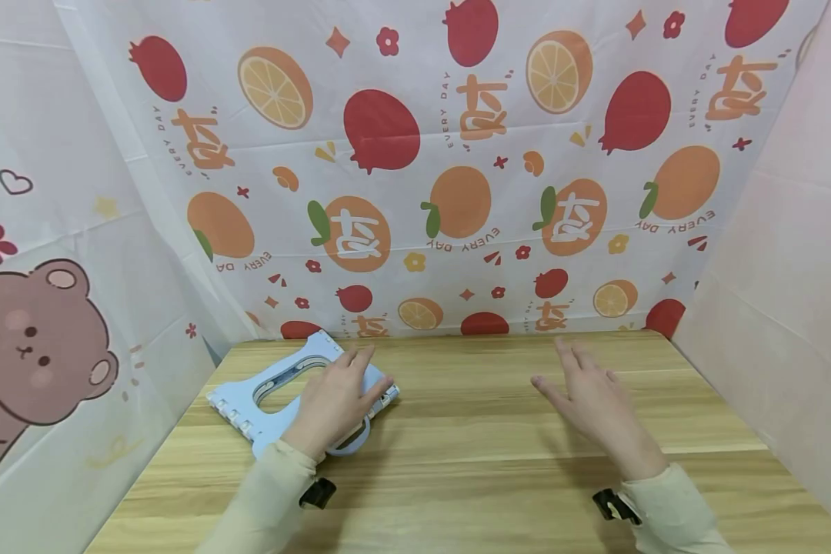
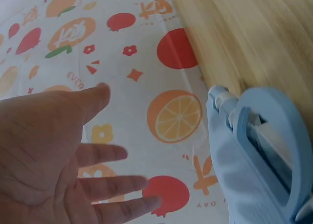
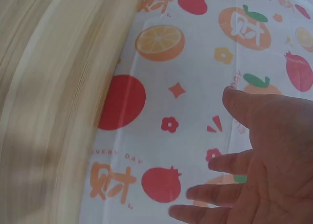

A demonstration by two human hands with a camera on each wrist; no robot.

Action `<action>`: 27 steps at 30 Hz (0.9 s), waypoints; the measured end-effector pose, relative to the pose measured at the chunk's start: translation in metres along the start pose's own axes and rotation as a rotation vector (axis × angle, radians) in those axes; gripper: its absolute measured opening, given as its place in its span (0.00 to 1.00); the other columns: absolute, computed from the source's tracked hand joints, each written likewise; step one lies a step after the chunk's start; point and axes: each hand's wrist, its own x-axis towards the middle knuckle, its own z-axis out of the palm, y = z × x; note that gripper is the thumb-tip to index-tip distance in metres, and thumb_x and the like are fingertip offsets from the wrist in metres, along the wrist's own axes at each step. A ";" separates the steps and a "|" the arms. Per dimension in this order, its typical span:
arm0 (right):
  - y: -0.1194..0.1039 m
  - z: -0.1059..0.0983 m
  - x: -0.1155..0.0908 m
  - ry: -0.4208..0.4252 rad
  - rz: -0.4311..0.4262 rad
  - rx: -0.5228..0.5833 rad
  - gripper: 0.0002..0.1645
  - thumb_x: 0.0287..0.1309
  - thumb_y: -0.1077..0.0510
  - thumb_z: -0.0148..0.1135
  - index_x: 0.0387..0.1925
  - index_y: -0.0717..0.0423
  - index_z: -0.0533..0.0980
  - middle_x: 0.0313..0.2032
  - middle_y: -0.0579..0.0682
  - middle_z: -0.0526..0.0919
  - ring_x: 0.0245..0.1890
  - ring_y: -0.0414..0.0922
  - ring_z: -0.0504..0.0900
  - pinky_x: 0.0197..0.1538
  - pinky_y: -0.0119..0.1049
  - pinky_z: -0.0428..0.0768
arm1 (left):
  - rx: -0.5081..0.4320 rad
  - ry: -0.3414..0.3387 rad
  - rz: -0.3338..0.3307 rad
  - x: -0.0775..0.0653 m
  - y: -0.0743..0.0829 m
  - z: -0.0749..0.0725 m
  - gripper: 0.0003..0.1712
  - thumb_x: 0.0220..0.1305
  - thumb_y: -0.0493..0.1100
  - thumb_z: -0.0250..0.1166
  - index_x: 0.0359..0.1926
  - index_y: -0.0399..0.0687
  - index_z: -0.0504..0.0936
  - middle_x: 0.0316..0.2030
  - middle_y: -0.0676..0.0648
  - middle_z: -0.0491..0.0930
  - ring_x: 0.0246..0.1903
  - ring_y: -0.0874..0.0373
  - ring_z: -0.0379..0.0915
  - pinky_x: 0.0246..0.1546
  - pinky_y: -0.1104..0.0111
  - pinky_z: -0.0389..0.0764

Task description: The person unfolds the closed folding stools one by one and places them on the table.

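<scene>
Light-blue plastic stool (image 1: 273, 422) lies folded near the counter (image 1: 471, 431)'s far-left corner; left grip (image 1: 334, 402) beside it and right grip (image 1: 599, 404) are empty, fingers apart; a careless leftward nudge could push it off.

Table (image 1: 471, 431): one. On table: light-blue plastic frame (image 1: 277, 422), one; looped handle (image 1: 365, 440), one. Above table: left hand (image 1: 335, 400) and right hand (image 1: 594, 400), two; black wrist straps (image 1: 318, 493), two; pale sleeves (image 1: 266, 500), two. Behind and beside table: cloths (image 1: 429, 154), three. Left of table: printed bear (image 1: 41, 338), one.
</scene>
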 end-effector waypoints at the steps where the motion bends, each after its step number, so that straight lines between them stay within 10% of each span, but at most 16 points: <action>1: -0.001 0.001 0.000 -0.004 -0.005 0.005 0.51 0.76 0.33 0.58 0.83 0.62 0.57 0.77 0.75 0.64 0.75 0.75 0.67 0.71 0.80 0.65 | 0.000 -0.006 0.010 0.000 -0.002 -0.001 0.40 0.77 0.62 0.64 0.77 0.43 0.71 0.72 0.30 0.74 0.67 0.30 0.77 0.59 0.36 0.83; 27: -0.058 0.044 -0.004 -0.042 -0.164 0.007 0.42 0.74 0.38 0.64 0.76 0.60 0.70 0.69 0.66 0.79 0.62 0.66 0.84 0.63 0.64 0.83 | 0.052 0.036 0.053 -0.012 -0.067 -0.021 0.27 0.74 0.48 0.70 0.68 0.42 0.80 0.61 0.33 0.84 0.55 0.33 0.86 0.44 0.39 0.88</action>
